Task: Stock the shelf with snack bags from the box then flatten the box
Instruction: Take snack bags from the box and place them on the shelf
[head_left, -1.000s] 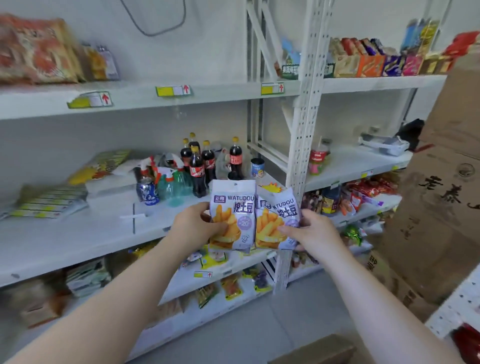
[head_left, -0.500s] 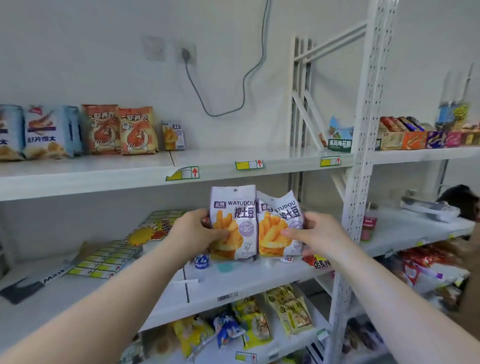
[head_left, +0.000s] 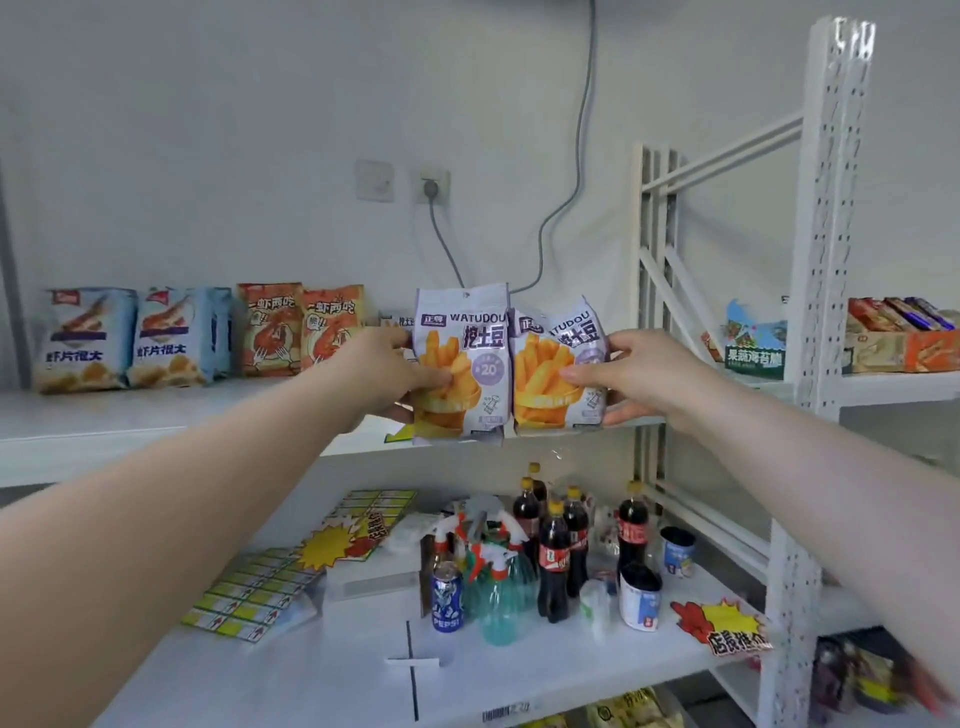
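Two purple-and-white Watudou snack bags with pictures of fries stand side by side at the front edge of the upper white shelf (head_left: 156, 415). My left hand (head_left: 382, 376) grips the left bag (head_left: 467, 358) by its left side, thumb across the front. My right hand (head_left: 631, 376) grips the right bag (head_left: 558, 364) by its right side. Another small bag of the same kind (head_left: 396, 318) shows behind my left hand, partly hidden. The box is out of view.
Blue prawn-chip bags (head_left: 124, 338) and orange prawn-chip bags (head_left: 301, 327) line the upper shelf to the left. A seaweed pack (head_left: 756, 340) and boxed snacks (head_left: 904, 335) sit right of the upright post (head_left: 826, 234). The lower shelf holds cola bottles (head_left: 553, 551), spray bottles, cans and label sheets (head_left: 249, 592).
Both hands have lifted the two bags from in front of the lower shelf up to the upper shelf's front edge. My view has tilted upward.
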